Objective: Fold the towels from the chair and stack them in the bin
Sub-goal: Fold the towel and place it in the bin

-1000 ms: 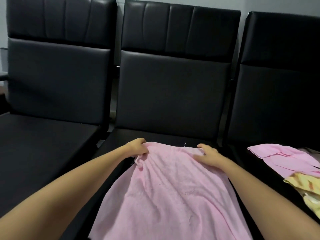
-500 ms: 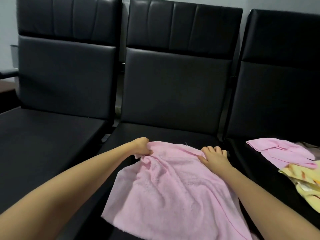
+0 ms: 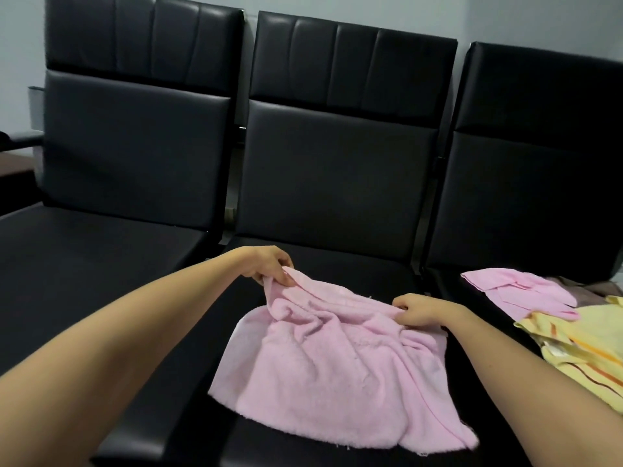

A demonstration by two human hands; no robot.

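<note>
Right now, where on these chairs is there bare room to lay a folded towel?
The left seat is bare. The middle seat has only a strip between the pink towel and its backrest. The right seat is crowded with a second pink towel and a yellow towel.

Black padded chair (image 3: 135, 150) at left end of row: ribbed top panel, glossy seat. Pale grey wall (image 3: 20, 45) behind. Dark armrest (image 3: 25, 139) at far left edge. Below it brown surface (image 3: 13, 165), possibly low table, mostly cut off.

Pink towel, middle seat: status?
Left hand pinches far edge of pink terry towel; right hand grips it. Towel rumpled, unfolded, on black chair seat. Bin not in view.
</note>
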